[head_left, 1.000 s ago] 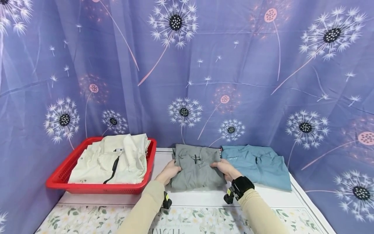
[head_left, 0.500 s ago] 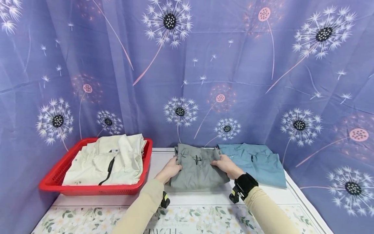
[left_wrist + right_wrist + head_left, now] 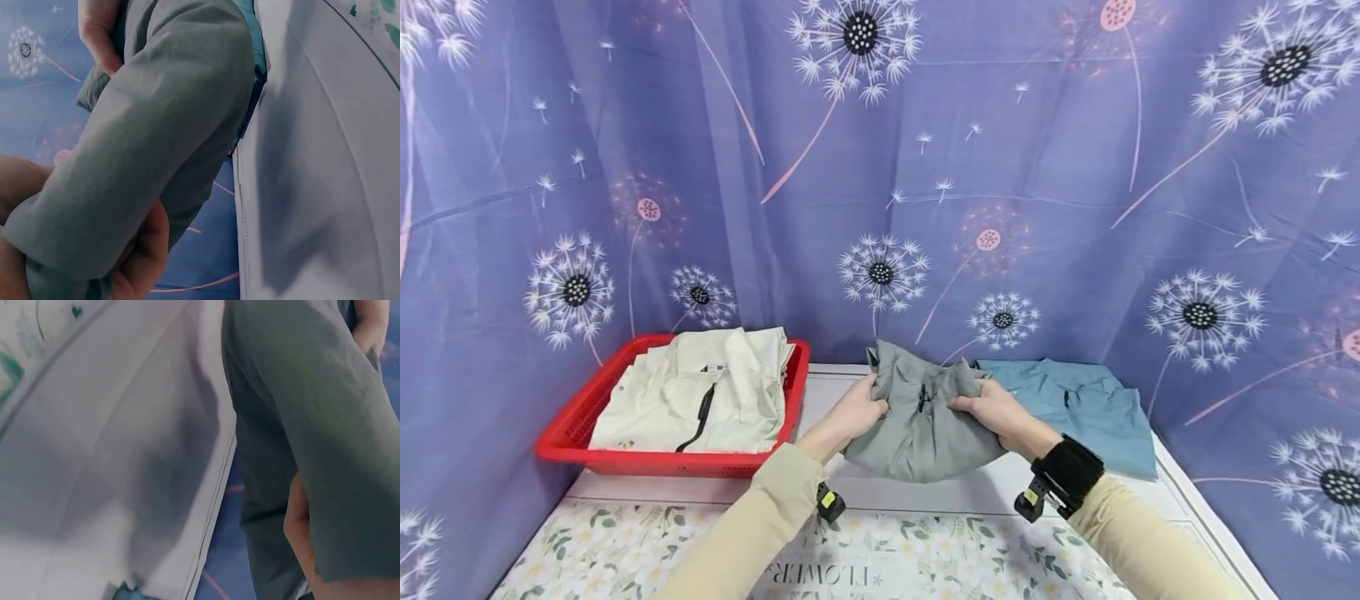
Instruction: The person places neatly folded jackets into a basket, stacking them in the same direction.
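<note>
A folded grey garment [image 3: 917,425] hangs lifted off the white table [image 3: 925,500], sagging in the middle. My left hand [image 3: 861,406] grips its left edge and my right hand [image 3: 992,410] grips its right edge. In the left wrist view the grey cloth [image 3: 162,137] fills the frame, with my left hand's fingers [image 3: 140,256] curled under it. The right wrist view shows the same grey cloth [image 3: 312,425] above the table [image 3: 112,456], with a right-hand finger [image 3: 300,531] under its edge.
A red basket [image 3: 580,429] with cream garments [image 3: 700,400] stands at the left. A folded teal garment [image 3: 1075,408] lies at the right, beside the grey one. A dandelion-print curtain [image 3: 880,167] closes in the back and sides. A floral mat [image 3: 880,558] covers the near table.
Both hands have lifted the grey garment off the table and drawn its edges together, so it now sags between them. One second ago it lay flat.
</note>
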### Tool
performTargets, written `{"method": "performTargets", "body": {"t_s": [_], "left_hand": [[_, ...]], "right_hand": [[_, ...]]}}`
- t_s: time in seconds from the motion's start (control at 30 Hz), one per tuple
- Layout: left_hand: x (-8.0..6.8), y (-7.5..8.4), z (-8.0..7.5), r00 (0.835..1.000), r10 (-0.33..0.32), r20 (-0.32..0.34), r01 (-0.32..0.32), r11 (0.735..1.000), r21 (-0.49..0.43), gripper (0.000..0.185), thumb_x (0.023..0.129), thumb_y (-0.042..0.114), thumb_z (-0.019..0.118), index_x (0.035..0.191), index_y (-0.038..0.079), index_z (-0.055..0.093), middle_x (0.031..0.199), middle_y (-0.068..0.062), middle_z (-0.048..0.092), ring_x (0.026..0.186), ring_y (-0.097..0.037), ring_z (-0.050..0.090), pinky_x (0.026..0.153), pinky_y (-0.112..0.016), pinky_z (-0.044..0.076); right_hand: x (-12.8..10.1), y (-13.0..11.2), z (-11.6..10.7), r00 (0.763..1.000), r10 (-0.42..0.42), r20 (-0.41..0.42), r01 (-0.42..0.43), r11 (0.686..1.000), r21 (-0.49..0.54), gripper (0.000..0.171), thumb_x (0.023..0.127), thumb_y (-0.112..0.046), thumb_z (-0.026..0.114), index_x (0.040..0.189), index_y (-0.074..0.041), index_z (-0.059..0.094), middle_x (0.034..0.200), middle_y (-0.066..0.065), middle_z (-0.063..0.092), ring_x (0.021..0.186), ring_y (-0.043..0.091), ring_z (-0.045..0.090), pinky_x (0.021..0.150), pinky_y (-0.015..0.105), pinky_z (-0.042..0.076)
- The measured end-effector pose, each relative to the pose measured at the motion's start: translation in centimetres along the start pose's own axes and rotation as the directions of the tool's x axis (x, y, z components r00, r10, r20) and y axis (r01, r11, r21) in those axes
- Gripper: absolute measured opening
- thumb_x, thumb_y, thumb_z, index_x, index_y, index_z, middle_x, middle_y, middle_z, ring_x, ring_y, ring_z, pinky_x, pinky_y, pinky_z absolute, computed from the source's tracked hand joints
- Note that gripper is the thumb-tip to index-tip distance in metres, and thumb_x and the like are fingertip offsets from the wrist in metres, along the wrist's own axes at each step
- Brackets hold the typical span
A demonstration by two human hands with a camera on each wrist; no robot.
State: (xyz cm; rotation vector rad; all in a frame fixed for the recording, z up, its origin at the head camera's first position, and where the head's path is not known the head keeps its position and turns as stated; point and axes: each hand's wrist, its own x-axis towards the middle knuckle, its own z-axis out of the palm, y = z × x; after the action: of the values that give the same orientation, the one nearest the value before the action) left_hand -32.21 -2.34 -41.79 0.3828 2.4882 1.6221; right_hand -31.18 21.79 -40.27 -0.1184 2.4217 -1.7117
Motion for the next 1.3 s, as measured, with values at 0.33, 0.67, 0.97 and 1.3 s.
{"method": "performTargets", "body": {"t_s": [0.33,0.67,0.97,1.3], "left_hand": [[-4.2,1.0,-5.2,0.992,0.120,0.023,-0.120,0.993,-0.001,0.056,0.086,0.003,0.060,0.141,0.008,0.049,0.133,-0.009,0.056,0.118,-0.023,0.052,0.101,-0.043,0.039],[-8.0,0.2,-10.7,0.972,0.231,0.050,-0.235,0.966,0.107,0.055,0.089,0.006,0.063,0.141,-0.001,0.046,0.133,-0.015,0.056,0.125,-0.032,0.048,0.105,-0.050,0.036],[-11.8,-1.7,-15.2,0.986,0.164,-0.007,-0.164,0.986,0.026,0.055,0.093,0.017,0.067,0.142,0.005,0.046,0.133,-0.014,0.055,0.114,-0.022,0.055,0.095,-0.032,0.045],[-15.0,-3.5,-20.9,0.981,0.163,-0.109,-0.159,0.986,0.047,0.057,0.095,0.014,0.065,0.142,-0.004,0.039,0.124,-0.010,0.058,0.097,-0.006,0.061,0.080,-0.025,0.052]], "right_hand": [[-2.6,-1.8,3.0,0.990,0.001,0.144,-0.028,0.982,0.185,0.039,0.084,-0.005,0.060,0.120,0.007,0.053,0.098,0.014,0.064,0.081,0.022,0.065,0.073,0.037,0.055],[-4.5,-2.2,7.2,0.951,-0.155,0.267,0.089,0.966,0.243,0.035,0.087,-0.004,0.061,0.120,0.007,0.057,0.107,0.013,0.066,0.095,0.024,0.065,0.086,0.039,0.053],[-4.9,-3.3,10.5,0.935,-0.233,0.266,0.184,0.963,0.196,0.029,0.088,-0.008,0.064,0.116,0.003,0.061,0.104,0.010,0.068,0.092,0.021,0.067,0.083,0.036,0.054],[-3.1,-6.1,14.4,0.904,-0.345,0.253,0.292,0.929,0.227,0.032,0.089,-0.008,0.066,0.120,0.001,0.064,0.106,0.009,0.069,0.092,0.017,0.066,0.081,0.034,0.054]]}}
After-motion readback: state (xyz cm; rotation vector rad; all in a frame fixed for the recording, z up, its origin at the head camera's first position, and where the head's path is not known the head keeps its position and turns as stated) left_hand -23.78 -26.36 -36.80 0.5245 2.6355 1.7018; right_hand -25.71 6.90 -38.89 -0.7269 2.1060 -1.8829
